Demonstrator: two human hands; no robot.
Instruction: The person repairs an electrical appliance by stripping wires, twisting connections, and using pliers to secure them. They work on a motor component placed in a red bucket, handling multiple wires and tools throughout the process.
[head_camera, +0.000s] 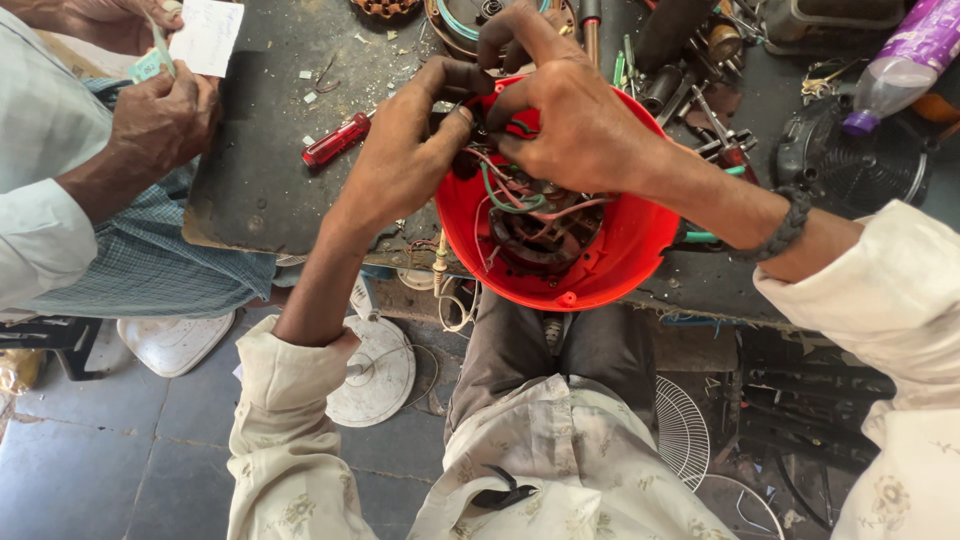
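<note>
Red plastic, glossy and bowl-shaped, makes up the housing (600, 265) I am working in; it sits at the near edge of the table (260, 190), tipped towards me over my knees. Inside it I can see a dark round motor core (535, 235) with copper-brown windings, and a loose bundle of wires (520, 195), green, pink and pale, rising from it to my fingers. As I judge it, the job is at the wiring stage: the housing is open, the motor is seated, but the leads lie untidy and unjoined, and no cover is on. My left hand (405, 160) is pinched shut on the wire ends at the upper rim, thumb against forefinger. My right hand (575, 120) is curled over the same spot, its fingertips closed on the wires too, though exactly which strand each one grips I cannot tell. A wire tail (450, 300) dangles below the table edge. Just left of the housing a red-handled screwdriver (337, 140) lies on the dark tabletop among small scraps. Behind are metal tools and parts (700, 70), a black fan grille (850, 165) and a purple-capped bottle (905, 60). At far left another person's hands (150, 110) hold a slip of white paper (208, 35).
</note>
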